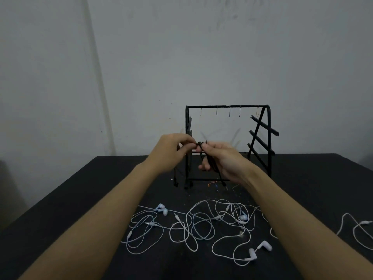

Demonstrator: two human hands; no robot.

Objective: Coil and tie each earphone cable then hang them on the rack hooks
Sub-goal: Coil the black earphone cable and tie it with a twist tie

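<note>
Meanwhile, black earphone cable [203, 156] between both pinching hands.

a plain pale grey wall [201, 57] fills the upper half, marked with faint smudges near the top. a soft vertical fold or shadow runs down its left side. below, a black table [80, 199] with a matte top stands against it. the light is dim and even.

Both hands [171, 152] [224, 160] pinching black earphone cable [210, 164], rack [228, 107] behind (hooks bare)
</note>
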